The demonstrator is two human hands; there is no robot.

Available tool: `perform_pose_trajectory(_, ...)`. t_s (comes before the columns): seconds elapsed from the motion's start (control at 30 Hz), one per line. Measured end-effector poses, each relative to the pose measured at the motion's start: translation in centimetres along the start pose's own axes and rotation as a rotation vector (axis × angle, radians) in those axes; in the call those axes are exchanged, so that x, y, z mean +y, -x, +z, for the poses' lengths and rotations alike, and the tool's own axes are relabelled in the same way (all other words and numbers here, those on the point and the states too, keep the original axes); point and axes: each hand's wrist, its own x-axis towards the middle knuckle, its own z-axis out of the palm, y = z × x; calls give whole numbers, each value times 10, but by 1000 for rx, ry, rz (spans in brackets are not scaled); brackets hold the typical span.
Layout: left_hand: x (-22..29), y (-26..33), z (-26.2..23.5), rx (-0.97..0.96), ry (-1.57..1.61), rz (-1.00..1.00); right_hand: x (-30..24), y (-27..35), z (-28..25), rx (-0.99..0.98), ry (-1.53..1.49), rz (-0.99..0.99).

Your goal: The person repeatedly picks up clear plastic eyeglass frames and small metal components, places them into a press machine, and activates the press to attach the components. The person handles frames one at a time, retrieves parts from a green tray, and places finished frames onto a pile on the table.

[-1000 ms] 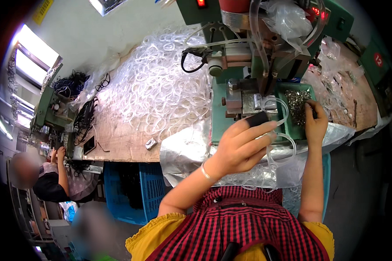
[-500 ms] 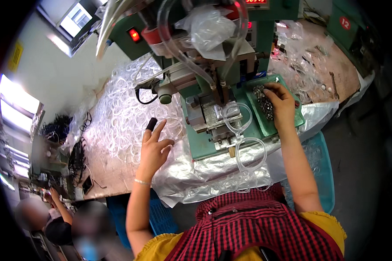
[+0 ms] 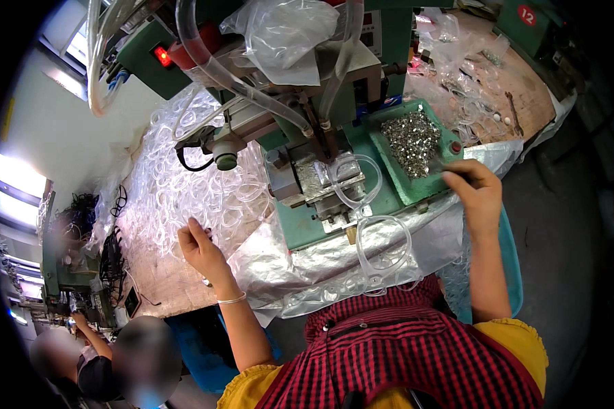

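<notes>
My left hand [image 3: 208, 258] is over the left of the table, beside a heap of clear plastic rings [image 3: 184, 163]. Its fingers are curled together, and anything in them is too small to make out. At the right front corner of a green tray [image 3: 406, 193] is my right hand [image 3: 483, 198], thumb and forefinger nearly together; whatever they pinch cannot be made out. Small shiny metal pieces [image 3: 413, 143] lie heaped in the tray. Clear joined plastic loops [image 3: 357, 245] hang at the front of a green press machine [image 3: 300, 235], the upper loop against its metal fixture [image 3: 334, 184].
A wrench [image 3: 514, 112] and scattered plastic bits lie at the right of the table. Silvery sheeting [image 3: 307, 279] covers the front edge. A blue tub [image 3: 512, 266] stands below at right. Black cords [image 3: 112, 255] lie at left, with other people further off.
My right hand has left the metal pieces and moved right and toward me. My left hand has shifted left, its spread fingers now curled. The view has shifted slightly.
</notes>
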Motion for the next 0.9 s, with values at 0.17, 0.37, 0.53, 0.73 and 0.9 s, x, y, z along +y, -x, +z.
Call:
perform_pose_trajectory(0.17,18,-7,38,-172,239,-119,-75,-40,64,-405,-10,-233)
perform_pose_trajectory(0.37,17,44,44,-129,384,-150,-56,-43,115,-383,-368,-47)
perform_pose_trajectory(0.53,56,30,38,-101,457,52,-69,-42,115,-406,-343,8)
perform_pose_trajectory(0.73,171,-4,64,-321,700,568,-81,-29,128,-402,-648,111)
perform_pose_trajectory(0.9,170,27,66,-410,245,735,-86,-26,91,-536,-178,-144)
